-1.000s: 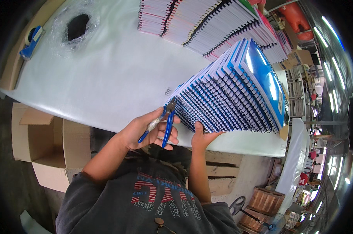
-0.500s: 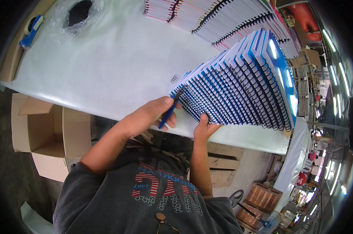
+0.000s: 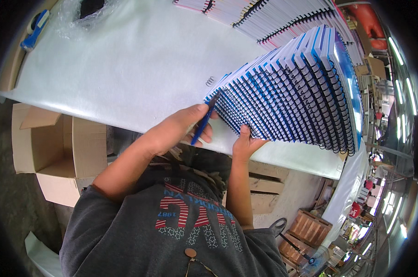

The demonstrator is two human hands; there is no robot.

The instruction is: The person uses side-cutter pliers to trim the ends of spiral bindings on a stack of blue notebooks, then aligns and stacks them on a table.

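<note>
My left hand [image 3: 183,122] is closed around blue-handled pliers [image 3: 202,124]. Their dark tip reaches the left end of a row of spiral notebooks [image 3: 283,101] with blue and white edges and black wire coils facing me. Whether the jaws grip a coil is too small to see. My right hand [image 3: 247,144] holds the row at its near edge, thumb against the coils and the other fingers hidden. Just beyond the pliers' tip, a short snipped coil of wire [image 3: 210,81] lies on the pale tabletop [image 3: 140,78].
More bound books [image 3: 283,23] with pinkish edges stand at the far side. A blue tape dispenser [image 3: 35,31] and crumpled clear plastic wrap [image 3: 70,21] are at the far left. An open cardboard box [image 3: 56,143] stands below the table's left edge, and a fan [image 3: 313,261] at lower right.
The view has shifted slightly, so the notebooks sit a little higher and further right. Both hands keep their places on the pliers and the notebooks.
</note>
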